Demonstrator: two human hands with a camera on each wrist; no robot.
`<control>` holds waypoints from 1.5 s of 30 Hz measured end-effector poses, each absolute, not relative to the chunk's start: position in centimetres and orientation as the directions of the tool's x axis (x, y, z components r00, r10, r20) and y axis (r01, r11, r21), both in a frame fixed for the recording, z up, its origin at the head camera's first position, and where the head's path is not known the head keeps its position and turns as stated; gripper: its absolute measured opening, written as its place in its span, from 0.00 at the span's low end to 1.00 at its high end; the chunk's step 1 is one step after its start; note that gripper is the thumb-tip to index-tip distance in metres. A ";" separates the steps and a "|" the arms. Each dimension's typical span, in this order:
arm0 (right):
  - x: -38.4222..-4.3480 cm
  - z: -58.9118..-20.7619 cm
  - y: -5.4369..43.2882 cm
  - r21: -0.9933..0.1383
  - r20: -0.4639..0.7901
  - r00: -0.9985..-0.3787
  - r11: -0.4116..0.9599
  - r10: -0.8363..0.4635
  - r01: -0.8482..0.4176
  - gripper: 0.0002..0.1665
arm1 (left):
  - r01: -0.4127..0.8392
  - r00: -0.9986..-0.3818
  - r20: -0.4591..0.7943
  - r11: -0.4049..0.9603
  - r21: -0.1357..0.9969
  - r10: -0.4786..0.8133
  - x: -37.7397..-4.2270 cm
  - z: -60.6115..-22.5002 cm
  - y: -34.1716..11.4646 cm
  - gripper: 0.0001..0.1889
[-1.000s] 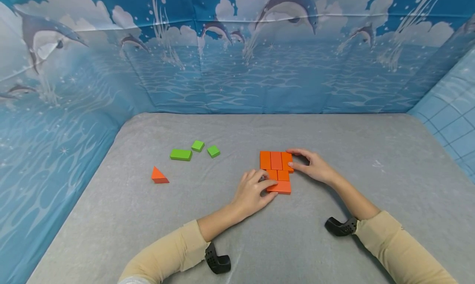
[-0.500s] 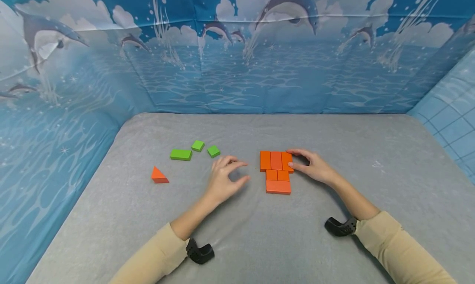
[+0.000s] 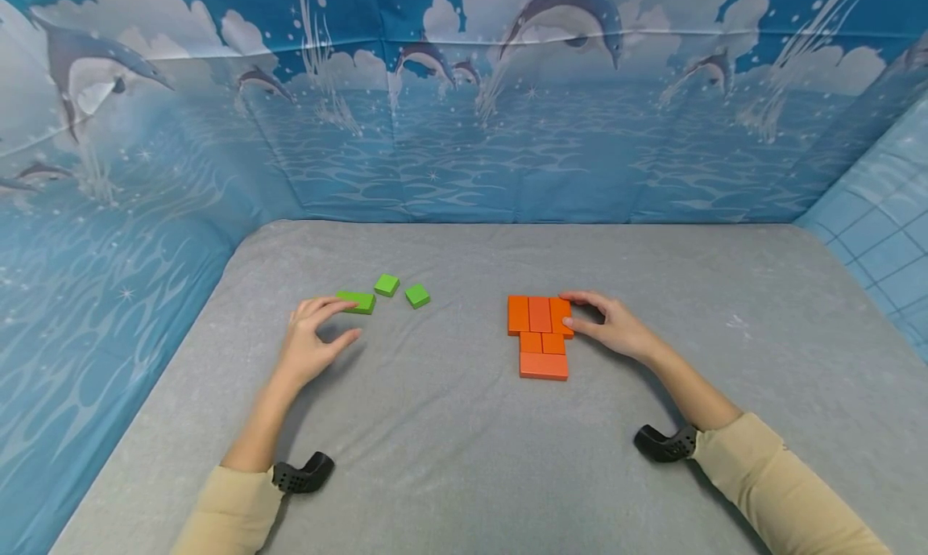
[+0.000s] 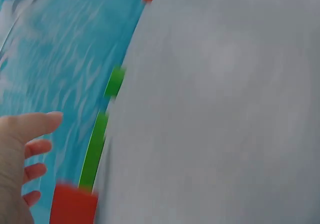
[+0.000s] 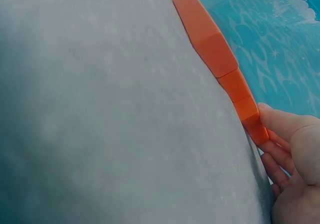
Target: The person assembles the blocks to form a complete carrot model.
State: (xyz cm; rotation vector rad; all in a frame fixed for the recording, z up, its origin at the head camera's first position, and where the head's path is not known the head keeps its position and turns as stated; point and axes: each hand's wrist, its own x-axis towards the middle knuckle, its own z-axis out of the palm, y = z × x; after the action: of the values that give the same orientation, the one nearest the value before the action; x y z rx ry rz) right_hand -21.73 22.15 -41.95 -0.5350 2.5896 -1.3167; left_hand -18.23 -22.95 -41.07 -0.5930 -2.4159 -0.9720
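Observation:
My left hand [image 3: 306, 352] hovers over the left part of the cloth, its thumb and fingers spread with nothing between them. Its fingertips overlap the long green block [image 3: 364, 304] in the head view. An orange-red block [image 4: 74, 204], blurred in the left wrist view, lies near this hand; in the head view the hand hides the orange triangular block's spot. My right hand [image 3: 615, 326] pinches the rightmost upright orange block [image 3: 559, 313] with thumb and fingers at its edge. That block tops a flat T-shaped group, above two small orange blocks [image 3: 532, 342] and a wide orange block [image 3: 544, 366].
Two small green blocks, one green square [image 3: 387, 284] and another green square [image 3: 417, 296], lie right of the long one. Grey cloth [image 3: 449, 426] covers the table. A blue dolphin-print curtain [image 3: 464, 152] stands along the back and left edges.
My left hand has let go of the orange group and swung left across the cloth, covering where the triangular block lay. The right hand and the orange group have stayed put.

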 end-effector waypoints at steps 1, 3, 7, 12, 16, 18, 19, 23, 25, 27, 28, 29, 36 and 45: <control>-21.8 -42.0 22.2 -0.808 -0.001 -0.917 0.540 -0.398 -0.233 0.29 | 0.537 -0.803 0.556 0.663 0.521 0.213 -18.2 -41.1 -23.8 0.20; -21.8 -42.1 22.2 -0.809 0.002 -0.917 0.539 -0.398 -0.236 0.29 | 0.521 -0.819 0.532 0.671 0.528 0.217 -18.1 -41.3 -25.3 0.20; -21.8 -42.1 22.2 -0.808 0.000 -0.918 0.540 -0.396 -0.233 0.29 | 0.491 -0.852 0.468 0.673 0.553 0.236 -17.9 -41.7 -27.3 0.20; -20.9 -40.5 21.4 -0.809 -0.006 -0.919 0.542 -0.394 -0.227 0.27 | 0.470 -0.873 0.421 0.656 0.591 0.247 -17.5 -42.0 -28.4 0.23; -20.7 -40.2 21.3 -0.811 -0.004 -0.917 0.538 -0.398 -0.229 0.27 | 0.455 -0.885 0.393 0.644 0.615 0.250 -17.1 -42.0 -28.8 0.22; -21.2 -41.0 21.7 -0.812 0.003 -0.917 0.533 -0.400 -0.236 0.28 | 0.435 -0.896 0.370 0.648 0.625 0.245 -16.9 -42.0 -29.1 0.22; -21.5 -41.5 21.9 -0.814 0.006 -0.916 0.530 -0.401 -0.238 0.28 | 0.429 -0.900 0.361 0.647 0.630 0.245 -16.9 -42.0 -29.2 0.22; -21.8 -42.0 22.2 -0.815 0.010 -0.916 0.528 -0.401 -0.240 0.28 | 0.409 -0.908 0.349 0.659 0.631 0.230 -16.8 -42.2 -29.7 0.21; -21.7 -41.9 22.1 -0.812 0.004 -0.917 0.533 -0.399 -0.236 0.28 | 0.405 -0.909 0.353 0.665 0.628 0.220 -16.8 -42.2 -29.8 0.21; -21.5 -41.5 21.9 -0.812 -0.002 -0.918 0.536 -0.396 -0.230 0.28 | 0.397 -0.911 0.355 0.674 0.623 0.209 -16.7 -42.2 -29.9 0.20; -21.3 -41.1 21.7 -0.813 -0.005 -0.919 0.536 -0.395 -0.226 0.27 | 0.398 -0.910 0.358 0.676 0.621 0.206 -16.7 -42.2 -29.9 0.20; -21.1 -40.7 21.5 -0.814 -0.007 -0.919 0.536 -0.395 -0.224 0.27 | 0.397 -0.910 0.361 0.677 0.619 0.204 -16.7 -42.2 -29.9 0.19; -20.0 -38.9 20.7 -0.814 -0.016 -0.917 0.538 -0.399 -0.220 0.26 | 0.402 -0.905 0.377 0.682 0.611 0.195 -16.9 -42.6 -30.2 0.19; -20.1 -39.1 20.9 -0.819 -0.014 -0.917 0.531 -0.398 -0.218 0.27 | 0.376 -0.915 0.372 0.659 0.651 0.155 -17.0 -42.3 -29.3 0.19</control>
State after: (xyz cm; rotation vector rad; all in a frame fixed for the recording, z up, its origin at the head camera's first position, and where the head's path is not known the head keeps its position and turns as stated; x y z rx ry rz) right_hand -20.12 20.86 -39.07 -0.5239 2.5697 -1.3328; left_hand -16.96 -29.31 -42.30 -0.4253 -2.5936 -1.1113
